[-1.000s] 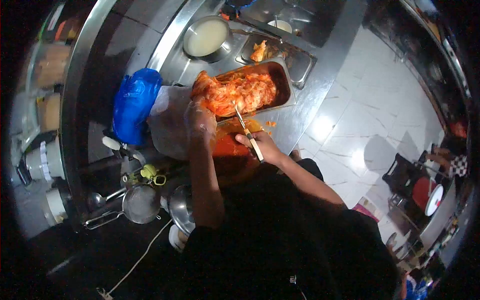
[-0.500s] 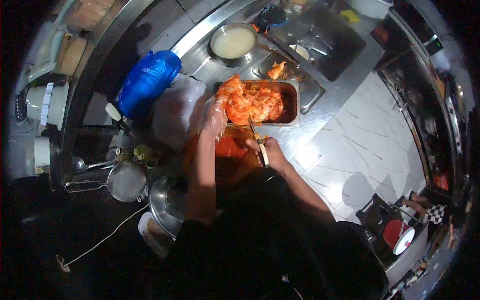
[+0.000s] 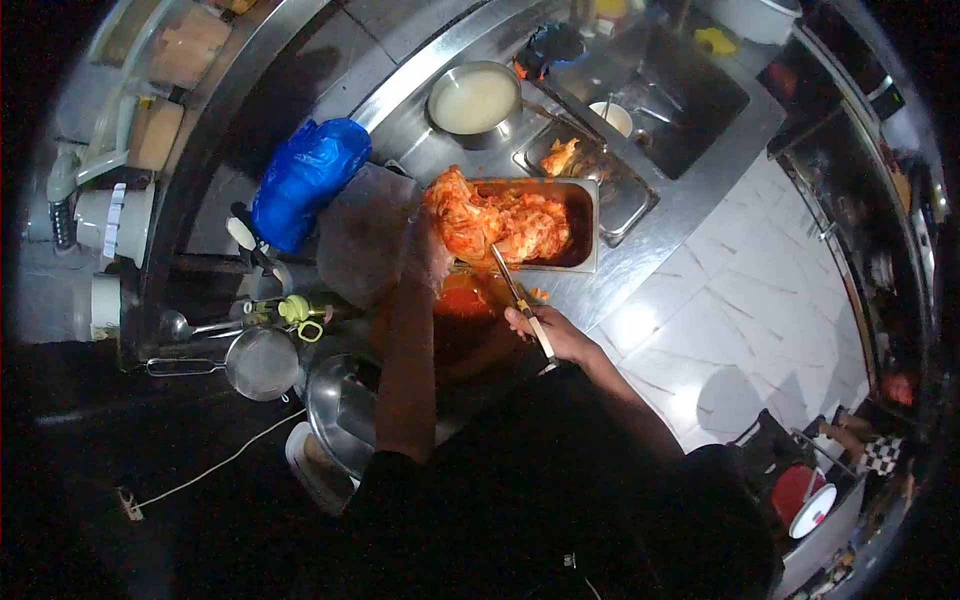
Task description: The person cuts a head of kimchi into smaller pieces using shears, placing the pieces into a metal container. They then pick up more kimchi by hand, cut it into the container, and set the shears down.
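Observation:
My left hand [image 3: 425, 248], in a clear plastic glove, is closed around the left end of a bunch of red-sauced kimchi [image 3: 460, 218]. The bunch overlaps the left side of a deep rectangular steel pan [image 3: 586, 235], where more kimchi [image 3: 535, 225] lies. My right hand [image 3: 555, 333] is bare and grips a long, slim utensil [image 3: 540, 335] with a metal tip and a cream handle. Its tip touches the kimchi near the pan's front edge. Below both hands, a wide vessel holds red sauce [image 3: 465, 305].
Behind the pan stand a bowl of cloudy liquid [image 3: 475, 100] and a shallow tray [image 3: 635, 205] with a food scrap. A sink [image 3: 690, 95] lies at the back right. Blue [image 3: 310, 185] and clear plastic bags [image 3: 365, 225] sit left. A strainer [image 3: 262, 363] lies lower left.
The whole view has shifted slightly downward and right. My right hand and the utensil are a bit lower, farther from the pan. My left hand keeps hold of the kimchi.

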The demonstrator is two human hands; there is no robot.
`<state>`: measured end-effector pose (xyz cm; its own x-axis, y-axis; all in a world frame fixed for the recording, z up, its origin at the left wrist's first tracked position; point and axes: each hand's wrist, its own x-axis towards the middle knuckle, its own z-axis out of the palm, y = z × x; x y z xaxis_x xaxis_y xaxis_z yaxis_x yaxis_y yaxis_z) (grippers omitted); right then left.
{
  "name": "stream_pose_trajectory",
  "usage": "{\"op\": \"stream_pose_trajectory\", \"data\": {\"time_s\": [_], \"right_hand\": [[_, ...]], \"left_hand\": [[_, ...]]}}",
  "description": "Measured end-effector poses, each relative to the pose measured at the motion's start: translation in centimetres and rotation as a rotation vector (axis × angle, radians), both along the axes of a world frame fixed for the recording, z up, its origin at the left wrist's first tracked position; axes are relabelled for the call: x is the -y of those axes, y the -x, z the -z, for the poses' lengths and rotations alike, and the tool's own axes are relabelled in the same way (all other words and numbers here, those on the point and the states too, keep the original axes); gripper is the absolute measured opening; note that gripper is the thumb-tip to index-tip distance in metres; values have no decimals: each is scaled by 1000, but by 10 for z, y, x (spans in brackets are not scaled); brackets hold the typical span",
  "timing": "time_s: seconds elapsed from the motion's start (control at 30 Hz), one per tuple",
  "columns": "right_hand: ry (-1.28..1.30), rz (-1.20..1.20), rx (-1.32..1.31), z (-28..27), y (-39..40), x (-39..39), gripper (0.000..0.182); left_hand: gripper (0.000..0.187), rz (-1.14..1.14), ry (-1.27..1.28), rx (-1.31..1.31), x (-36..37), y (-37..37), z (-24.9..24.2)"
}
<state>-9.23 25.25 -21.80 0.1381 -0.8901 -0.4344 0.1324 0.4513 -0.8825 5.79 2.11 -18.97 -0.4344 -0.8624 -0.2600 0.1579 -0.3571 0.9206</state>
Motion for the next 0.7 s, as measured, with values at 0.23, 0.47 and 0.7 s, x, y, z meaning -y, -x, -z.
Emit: {"op": "stream_pose_trajectory", "data": {"time_s": [0.23, 0.47, 0.7], "right_hand": [[41, 23, -137, -22, 2, 24, 75], [-32, 77, -292, -41, -8, 19, 67], [-19, 173, 62, -16, -17, 33, 63]], "left_hand": [[52, 23, -22, 20, -12, -7, -1], [52, 28, -5, 16, -15, -13, 1], [53, 44, 3, 15, -14, -24, -3]]}}
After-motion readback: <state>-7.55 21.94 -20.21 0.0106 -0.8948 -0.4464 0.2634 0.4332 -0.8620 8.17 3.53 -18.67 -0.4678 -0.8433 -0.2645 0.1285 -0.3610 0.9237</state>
